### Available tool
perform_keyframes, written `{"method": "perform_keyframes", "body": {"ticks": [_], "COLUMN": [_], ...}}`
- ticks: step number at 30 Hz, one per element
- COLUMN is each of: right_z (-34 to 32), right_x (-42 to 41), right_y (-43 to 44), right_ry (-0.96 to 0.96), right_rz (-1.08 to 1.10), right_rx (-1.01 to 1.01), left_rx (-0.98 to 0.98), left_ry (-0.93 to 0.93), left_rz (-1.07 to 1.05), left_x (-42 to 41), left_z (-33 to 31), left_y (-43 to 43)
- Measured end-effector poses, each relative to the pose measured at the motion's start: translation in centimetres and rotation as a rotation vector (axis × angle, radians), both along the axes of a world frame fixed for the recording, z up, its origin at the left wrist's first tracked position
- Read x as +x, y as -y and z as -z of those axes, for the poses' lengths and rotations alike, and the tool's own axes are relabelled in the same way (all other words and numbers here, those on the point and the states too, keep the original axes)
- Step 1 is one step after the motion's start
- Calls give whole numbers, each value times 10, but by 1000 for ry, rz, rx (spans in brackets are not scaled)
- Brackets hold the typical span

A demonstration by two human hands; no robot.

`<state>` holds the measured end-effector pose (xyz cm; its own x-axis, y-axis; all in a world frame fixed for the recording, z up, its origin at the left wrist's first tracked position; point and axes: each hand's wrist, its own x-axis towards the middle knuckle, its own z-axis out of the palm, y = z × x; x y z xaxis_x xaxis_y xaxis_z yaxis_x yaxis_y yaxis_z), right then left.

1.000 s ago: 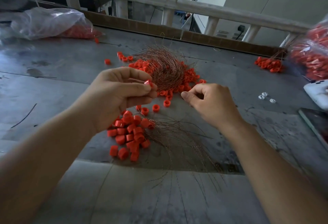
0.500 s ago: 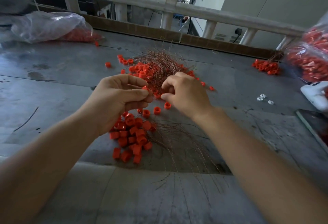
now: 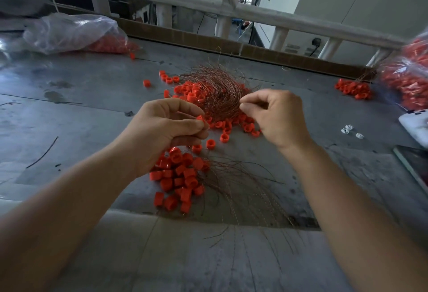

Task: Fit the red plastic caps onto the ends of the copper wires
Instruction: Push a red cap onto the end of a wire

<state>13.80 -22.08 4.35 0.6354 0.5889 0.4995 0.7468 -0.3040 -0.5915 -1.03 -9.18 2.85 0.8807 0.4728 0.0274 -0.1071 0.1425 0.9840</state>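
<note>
From the head camera I take the tangle of copper wires (image 3: 215, 92) as my mark: a rounded nest of fine, shiny reddish strands on the dull grey, scuffed table (image 3: 81, 97). Just nearer than the tangle, my operator's left hand (image 3: 166, 129) pinches one red cap (image 3: 200, 118), a short ribbed plastic cylinder, between thumb and fingertips. At the tangle's right edge the right hand (image 3: 278, 118) has its fingers curled, thumb and forefinger pressed tip to tip; I cannot tell whether a strand lies between them. Nearer than the tangle, under the left wrist, lies a heap of caps (image 3: 178, 176), dozens, too crowded to count, with loose wires (image 3: 243, 187) fanning beside it. More caps ring the tangle's base. Far right of the tangle I count one small pile of caps (image 3: 353, 89) and three white bits (image 3: 349, 129). Two crinkled clear bags hold red caps: one (image 3: 69, 32) far left of the tangle, one (image 3: 407, 78) far right
</note>
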Motion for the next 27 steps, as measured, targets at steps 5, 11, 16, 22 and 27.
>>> {"method": "perform_keyframes", "body": {"ticks": [5,11,16,22,27], "right_z": [-27,-19,-13,-7,-9], "right_x": [1,-37,-50,-48,-48], "right_y": [16,17,13,13,13], "right_ry": [-114,-206,-236,-235,-192], "right_rz": [-85,-343,-425,-386,-398], "right_rx": [255,235,257,141,246], "left_rx": [165,706,788,863,797], "left_ry": [24,92,115,118,152], "left_rz": [-27,-7,4,-16,-5], "left_x": [-2,-1,-2,-1,-3], "left_z": [-1,-1,0,1,0], "left_y": [4,16,20,22,22]}}
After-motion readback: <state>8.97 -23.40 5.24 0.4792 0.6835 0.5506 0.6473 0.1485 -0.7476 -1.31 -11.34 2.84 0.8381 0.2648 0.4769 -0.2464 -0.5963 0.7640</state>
